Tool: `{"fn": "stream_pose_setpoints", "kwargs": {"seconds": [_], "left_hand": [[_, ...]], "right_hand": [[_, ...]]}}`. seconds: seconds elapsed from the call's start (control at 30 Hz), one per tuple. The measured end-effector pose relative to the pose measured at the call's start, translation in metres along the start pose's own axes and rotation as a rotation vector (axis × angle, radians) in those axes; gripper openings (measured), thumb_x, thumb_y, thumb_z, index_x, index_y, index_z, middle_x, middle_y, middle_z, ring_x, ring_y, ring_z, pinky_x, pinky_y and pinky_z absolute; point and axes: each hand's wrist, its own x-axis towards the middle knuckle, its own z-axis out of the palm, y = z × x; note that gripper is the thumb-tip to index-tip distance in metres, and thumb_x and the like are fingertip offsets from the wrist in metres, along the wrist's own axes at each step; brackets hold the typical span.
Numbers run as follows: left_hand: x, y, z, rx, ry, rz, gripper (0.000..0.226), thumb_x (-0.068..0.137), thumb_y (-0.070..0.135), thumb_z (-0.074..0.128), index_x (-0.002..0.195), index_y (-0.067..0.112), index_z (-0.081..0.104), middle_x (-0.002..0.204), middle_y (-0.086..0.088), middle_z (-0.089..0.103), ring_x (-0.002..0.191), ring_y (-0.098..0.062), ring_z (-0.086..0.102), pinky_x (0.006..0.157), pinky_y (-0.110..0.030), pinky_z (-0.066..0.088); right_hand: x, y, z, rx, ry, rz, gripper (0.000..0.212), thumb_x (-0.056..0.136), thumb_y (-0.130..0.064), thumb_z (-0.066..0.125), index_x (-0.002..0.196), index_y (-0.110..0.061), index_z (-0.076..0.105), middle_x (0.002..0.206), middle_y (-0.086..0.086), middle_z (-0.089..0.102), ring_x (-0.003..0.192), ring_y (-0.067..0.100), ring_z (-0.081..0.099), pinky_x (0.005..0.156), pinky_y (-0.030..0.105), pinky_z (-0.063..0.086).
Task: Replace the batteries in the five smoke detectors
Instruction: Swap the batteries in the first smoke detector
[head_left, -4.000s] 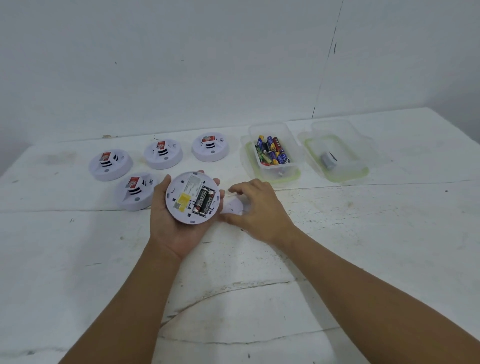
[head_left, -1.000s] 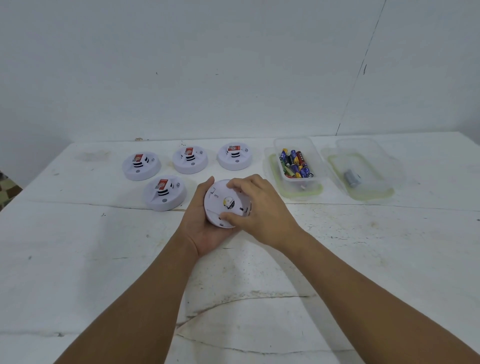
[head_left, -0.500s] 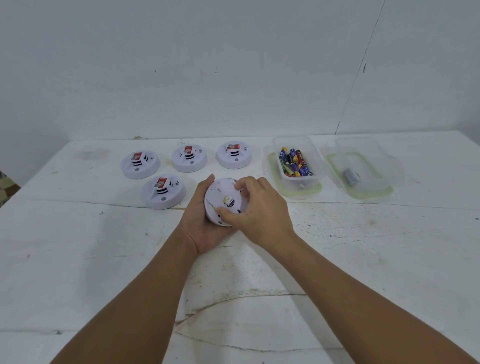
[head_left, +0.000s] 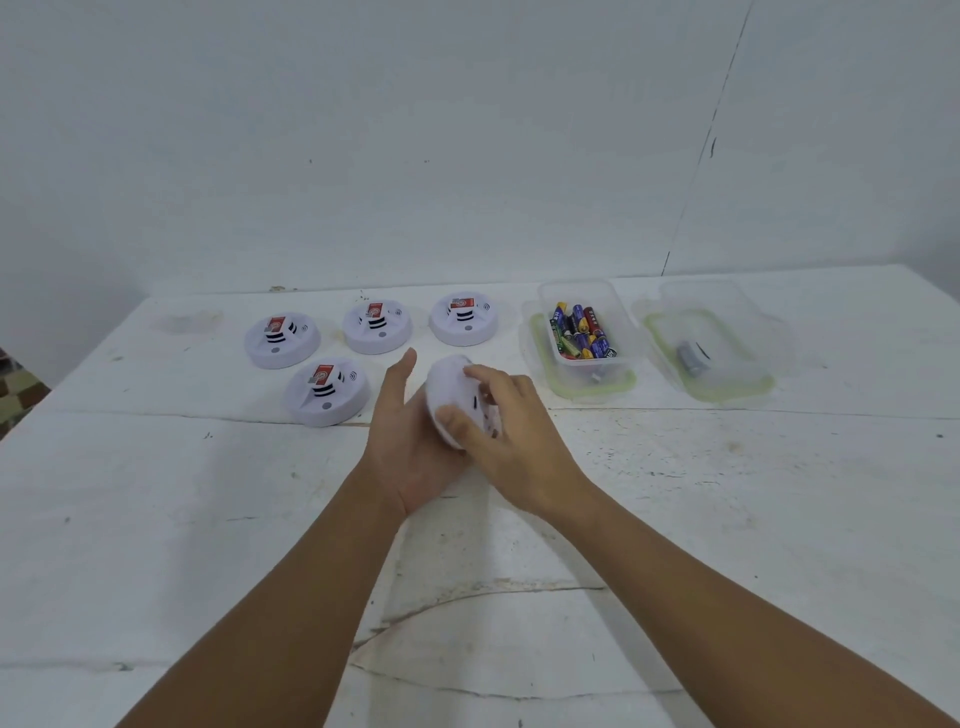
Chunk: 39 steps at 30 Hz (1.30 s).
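Note:
A white smoke detector (head_left: 450, 387) is held tilted above the table between both hands. My left hand (head_left: 405, 447) lies palm-up under it with the thumb raised, and my right hand (head_left: 506, 441) grips its right side with thumb and fingers. Several other white detectors with red labels sit face-up on the table: one at the near left (head_left: 326, 392) and three in a back row (head_left: 282, 339), (head_left: 377, 327), (head_left: 464, 317). A clear box of mixed batteries (head_left: 581, 332) stands to the right.
Further right lies a second clear container (head_left: 714, 340) with a grey battery (head_left: 691, 358) in it. The white table (head_left: 727, 519) ends at a wall behind. The table's left edge shows a patterned floor beyond.
Four seconds ago the detector lay back-up in my left hand with its batteries showing. Since then its back has been covered and the detector is turning over, blurred, toward the right.

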Motion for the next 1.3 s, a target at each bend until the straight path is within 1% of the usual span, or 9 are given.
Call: {"fn": "stream_pose_setpoints", "kwargs": {"seconds": [0.13,0.2,0.3,0.47,0.73,0.87,0.97,1.1,1.3], "left_hand": [[0.001,0.004,0.012,0.249,0.065,0.118,0.054,0.105,0.041,0.039,0.132,0.0,0.061,0.114,-0.018,0.063,0.107,-0.029,0.064,0.099,-0.039,0.049],[0.0,0.003,0.015,0.349,0.112,0.169,0.042,0.106,0.035,0.044,0.12,0.004,0.069,0.11,-0.013,0.07,0.102,-0.025,0.068,0.091,-0.035,0.052],[-0.003,-0.004,0.009,0.466,0.19,0.245,0.038,0.106,0.038,0.053,0.127,0.012,0.07,0.117,-0.008,0.075,0.106,-0.021,0.069,0.088,-0.032,0.055],[-0.004,-0.01,-0.008,0.748,0.292,0.372,0.022,0.107,0.029,0.053,0.124,0.021,0.064,0.121,-0.002,0.072,0.112,-0.022,0.067,0.101,-0.04,0.054],[0.001,-0.016,-0.022,0.828,0.309,0.394,0.021,0.103,0.031,0.061,0.12,0.021,0.071,0.114,0.004,0.077,0.111,-0.02,0.071,0.102,-0.043,0.056],[0.001,-0.025,-0.022,0.714,0.412,0.527,0.02,0.104,0.033,0.06,0.116,0.02,0.068,0.112,0.003,0.075,0.106,-0.017,0.071,0.093,-0.033,0.057],[-0.003,-0.033,-0.017,0.878,0.45,0.61,0.024,0.103,0.045,0.056,0.106,0.024,0.066,0.097,0.007,0.074,0.087,-0.006,0.07,0.077,-0.015,0.051],[0.0,-0.04,-0.016,1.205,0.401,0.613,0.035,0.101,0.054,0.054,0.092,0.021,0.062,0.087,0.004,0.065,0.076,-0.005,0.058,0.066,-0.016,0.043],[-0.001,-0.036,-0.019,1.115,0.352,0.611,0.023,0.111,0.034,0.043,0.116,0.031,0.065,0.107,0.019,0.07,0.097,0.009,0.062,0.075,-0.006,0.044]], "right_hand": [[-0.008,-0.002,-0.009,0.324,-0.011,0.035,0.04,0.102,-0.044,0.064,0.138,-0.038,0.051,0.122,-0.026,0.065,0.108,-0.009,0.065,0.086,0.014,0.052],[-0.01,0.001,-0.011,0.386,0.015,0.063,0.04,0.103,-0.04,0.064,0.14,-0.034,0.052,0.117,-0.023,0.069,0.104,-0.002,0.071,0.087,0.021,0.057],[-0.009,0.008,-0.011,0.529,0.052,0.159,0.029,0.103,-0.033,0.057,0.132,-0.037,0.056,0.117,-0.012,0.071,0.11,0.012,0.071,0.094,0.041,0.062],[-0.003,0.014,-0.022,0.965,0.066,0.406,0.028,0.106,-0.013,0.043,0.122,-0.02,0.064,0.116,0.009,0.077,0.11,0.027,0.073,0.083,0.042,0.062],[0.002,0.028,-0.026,0.946,-0.034,0.421,0.032,0.108,-0.01,0.042,0.134,-0.014,0.061,0.124,0.011,0.075,0.112,0.028,0.073,0.089,0.044,0.062],[0.004,0.032,-0.028,1.011,-0.016,0.471,0.03,0.107,-0.005,0.045,0.135,-0.006,0.055,0.121,0.017,0.075,0.111,0.032,0.073,0.093,0.046,0.061],[0.004,0.034,-0.03,1.175,0.039,0.499,0.033,0.107,-0.003,0.045,0.14,-0.004,0.048,0.125,0.022,0.072,0.118,0.037,0.07,0.104,0.053,0.055],[0.002,0.035,-0.03,1.218,0.04,0.456,0.04,0.107,-0.003,0.044,0.145,-0.015,0.037,0.134,0.024,0.067,0.121,0.04,0.068,0.106,0.054,0.054],[-0.002,0.032,-0.024,0.902,-0.091,0.349,0.069,0.103,0.004,0.045,0.154,-0.038,0.028,0.13,0.006,0.07,0.118,0.021,0.071,0.101,0.037,0.056]]}}
